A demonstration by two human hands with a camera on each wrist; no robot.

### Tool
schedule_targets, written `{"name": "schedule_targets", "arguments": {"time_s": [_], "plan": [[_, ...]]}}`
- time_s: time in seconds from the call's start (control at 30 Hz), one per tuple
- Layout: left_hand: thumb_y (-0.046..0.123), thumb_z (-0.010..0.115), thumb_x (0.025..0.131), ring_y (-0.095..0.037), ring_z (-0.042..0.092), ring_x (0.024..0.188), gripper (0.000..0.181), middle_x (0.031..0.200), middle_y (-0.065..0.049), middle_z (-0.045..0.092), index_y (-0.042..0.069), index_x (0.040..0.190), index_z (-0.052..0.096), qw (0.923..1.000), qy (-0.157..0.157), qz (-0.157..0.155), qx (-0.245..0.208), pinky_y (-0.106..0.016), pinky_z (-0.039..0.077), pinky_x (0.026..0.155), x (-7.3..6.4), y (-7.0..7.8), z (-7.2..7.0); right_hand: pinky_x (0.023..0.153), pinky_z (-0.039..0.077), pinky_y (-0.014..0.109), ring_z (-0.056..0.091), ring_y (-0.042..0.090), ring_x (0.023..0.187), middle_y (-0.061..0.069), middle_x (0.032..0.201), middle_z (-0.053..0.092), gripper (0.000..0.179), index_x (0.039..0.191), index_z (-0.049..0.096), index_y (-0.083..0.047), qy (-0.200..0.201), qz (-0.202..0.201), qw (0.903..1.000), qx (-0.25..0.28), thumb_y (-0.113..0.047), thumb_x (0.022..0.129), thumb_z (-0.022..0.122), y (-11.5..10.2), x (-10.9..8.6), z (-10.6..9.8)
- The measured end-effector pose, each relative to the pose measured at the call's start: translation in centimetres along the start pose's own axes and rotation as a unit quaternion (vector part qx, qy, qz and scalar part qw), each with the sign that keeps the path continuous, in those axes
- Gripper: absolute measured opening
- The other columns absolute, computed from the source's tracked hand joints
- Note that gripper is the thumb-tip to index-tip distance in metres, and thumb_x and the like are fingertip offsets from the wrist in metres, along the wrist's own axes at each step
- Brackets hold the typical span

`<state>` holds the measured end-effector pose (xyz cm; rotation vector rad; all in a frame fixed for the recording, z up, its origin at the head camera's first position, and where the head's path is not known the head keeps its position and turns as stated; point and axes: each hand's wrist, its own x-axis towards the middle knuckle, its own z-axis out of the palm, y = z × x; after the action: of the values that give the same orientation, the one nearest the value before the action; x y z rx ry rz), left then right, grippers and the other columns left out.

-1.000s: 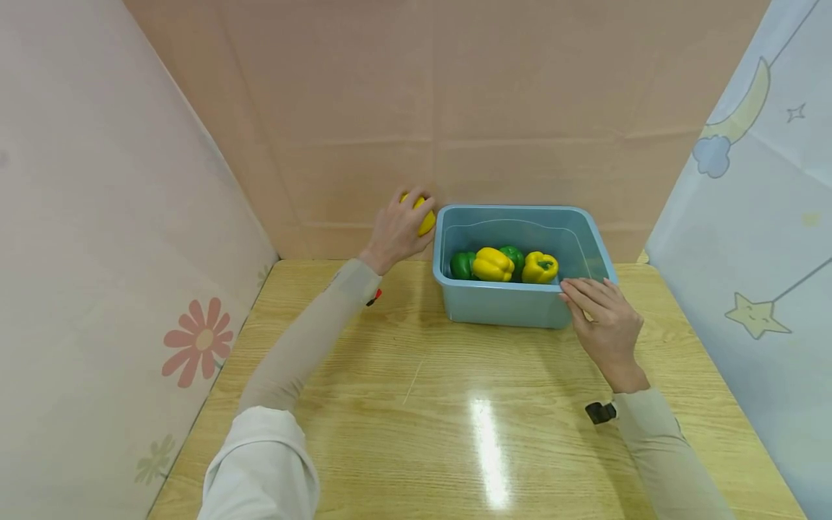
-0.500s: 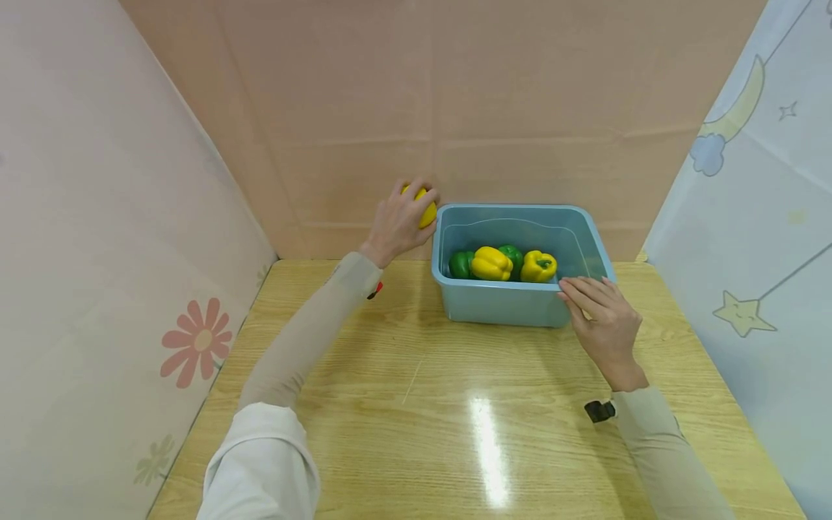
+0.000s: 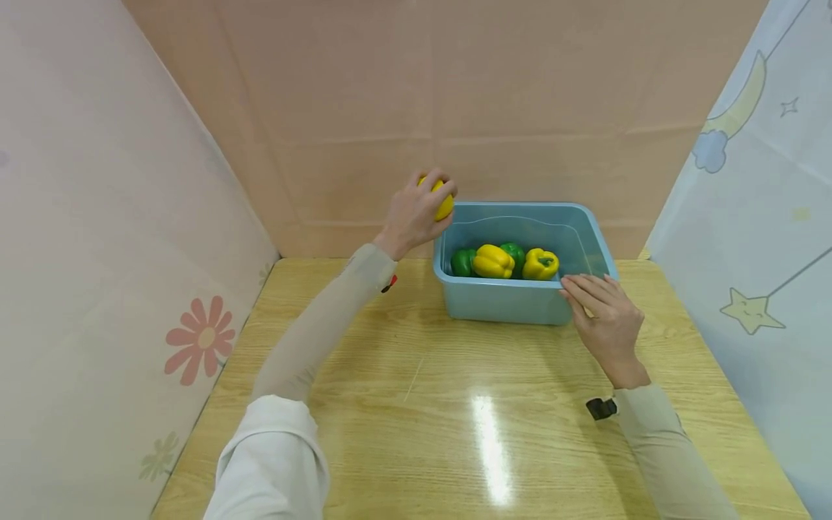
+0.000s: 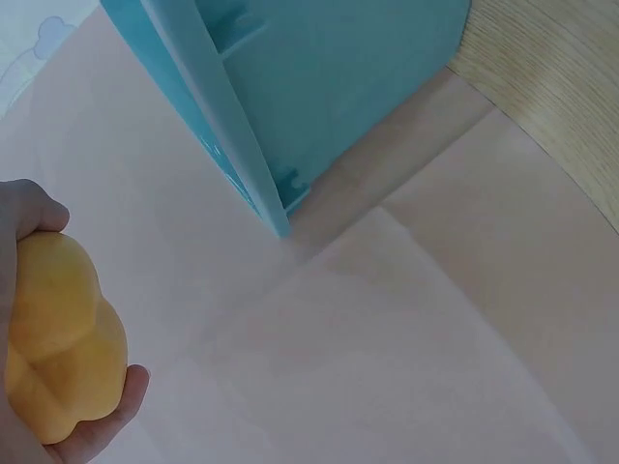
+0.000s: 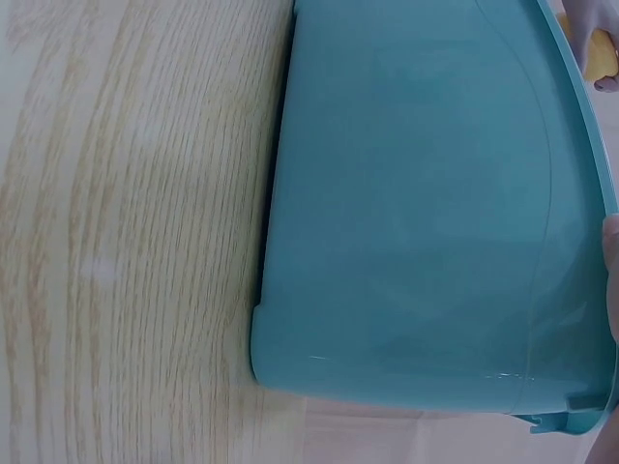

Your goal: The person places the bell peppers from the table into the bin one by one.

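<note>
My left hand (image 3: 412,215) holds a yellow bell pepper (image 3: 445,206) in the air, at the upper left corner of a blue plastic bin (image 3: 507,305). In the left wrist view the fingers wrap round this pepper (image 4: 68,338), apart from the bin's rim (image 4: 253,184). My right hand (image 3: 606,318) grips the bin's front rim near the right corner, fingers over the edge and thumb on the outer side. Inside the bin, towards the front left, lie yellow peppers (image 3: 493,261) and green peppers (image 3: 463,263). The front wall partly hides them.
The bin stands at the back of a wooden table (image 3: 416,433), close to a tan cloth backdrop (image 3: 312,144). Printed fabric walls rise on the left (image 3: 97,217) and right (image 3: 780,238). A lamp's glare shows on the tabletop.
My left hand has risen and moved right with the yellow bell pepper, from beside the bin to its upper left corner. The right hand stays on the rim.
</note>
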<state>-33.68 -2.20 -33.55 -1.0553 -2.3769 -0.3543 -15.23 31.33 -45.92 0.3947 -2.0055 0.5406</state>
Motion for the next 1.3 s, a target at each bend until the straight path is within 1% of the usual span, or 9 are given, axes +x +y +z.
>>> {"name": "schedule_targets", "arguments": {"time_s": [0.2, 0.4, 0.67, 0.8, 0.97, 1.07, 1.3], "plan": [[0.026, 0.070, 0.097, -0.033, 0.056, 0.121, 0.026, 0.131, -0.004, 0.059, 0.018, 0.122, 0.065, 1.0000, -0.001, 0.000, -0.005, -0.044, 0.065, 0.080, 0.5, 0.5, 0.1, 0.113, 0.052, 0.048, 0.078, 0.039, 0.094, 0.010, 0.110, 0.082, 0.038, 0.115, 0.084, -0.011, -0.001, -0.001, 1.0000, -0.003, -0.006, 0.079, 0.091, 0.0, -0.1, 0.0], [0.028, 0.069, 0.097, -0.032, 0.058, 0.121, 0.026, 0.131, -0.005, 0.060, 0.018, 0.121, 0.065, 0.9999, 0.008, 0.000, -0.009, -0.043, 0.065, 0.080, 1.3, 1.2, 0.0, 0.114, 0.052, 0.047, 0.078, 0.039, 0.093, 0.011, 0.110, 0.082, 0.040, 0.116, 0.084, -0.012, 0.000, -0.001, 1.0000, -0.003, -0.004, 0.078, 0.091, -0.2, -0.1, -0.1], [0.028, 0.068, 0.098, -0.031, 0.056, 0.123, 0.025, 0.131, -0.004, 0.060, 0.018, 0.121, 0.066, 1.0000, 0.008, 0.003, -0.001, -0.041, 0.065, 0.082, 2.2, 2.0, -0.3, 0.115, 0.051, 0.043, 0.078, 0.039, 0.092, 0.011, 0.110, 0.082, 0.042, 0.117, 0.084, -0.012, 0.005, -0.002, 1.0000, 0.003, -0.003, 0.076, 0.092, -0.4, -0.1, -0.2], [0.027, 0.069, 0.098, -0.032, 0.056, 0.123, 0.025, 0.131, -0.005, 0.060, 0.018, 0.121, 0.067, 0.9998, 0.012, 0.016, 0.001, -0.041, 0.065, 0.082, 2.5, 2.3, -0.4, 0.115, 0.051, 0.044, 0.078, 0.039, 0.092, 0.011, 0.110, 0.082, 0.042, 0.117, 0.084, -0.012, 0.005, -0.002, 1.0000, 0.002, -0.003, 0.076, 0.092, -0.5, -0.1, -0.1], [0.028, 0.068, 0.098, -0.032, 0.056, 0.124, 0.026, 0.133, -0.005, 0.059, 0.019, 0.122, 0.066, 0.9997, 0.008, 0.024, 0.007, -0.041, 0.065, 0.081, 3.1, 2.7, -0.6, 0.114, 0.052, 0.046, 0.078, 0.039, 0.092, 0.011, 0.110, 0.082, 0.043, 0.117, 0.084, -0.012, 0.007, 0.001, 1.0000, 0.003, -0.002, 0.076, 0.092, -0.5, -0.1, -0.2], [0.029, 0.067, 0.098, -0.031, 0.055, 0.124, 0.026, 0.134, -0.004, 0.059, 0.019, 0.123, 0.066, 0.9997, 0.007, 0.024, 0.005, -0.041, 0.065, 0.082, 3.4, 3.0, -0.6, 0.114, 0.052, 0.046, 0.078, 0.039, 0.092, 0.011, 0.109, 0.082, 0.043, 0.116, 0.084, -0.012, 0.008, 0.001, 1.0000, 0.002, -0.002, 0.076, 0.092, -0.5, -0.1, -0.3], [0.030, 0.069, 0.098, -0.031, 0.056, 0.124, 0.026, 0.133, -0.004, 0.060, 0.020, 0.122, 0.067, 0.9996, 0.010, 0.018, -0.016, -0.042, 0.065, 0.082, 4.3, 3.8, -0.4, 0.113, 0.053, 0.048, 0.078, 0.039, 0.093, 0.011, 0.109, 0.082, 0.042, 0.116, 0.084, -0.012, 0.007, 0.002, 1.0000, 0.000, -0.002, 0.076, 0.092, -0.6, -0.2, -0.4]]}}
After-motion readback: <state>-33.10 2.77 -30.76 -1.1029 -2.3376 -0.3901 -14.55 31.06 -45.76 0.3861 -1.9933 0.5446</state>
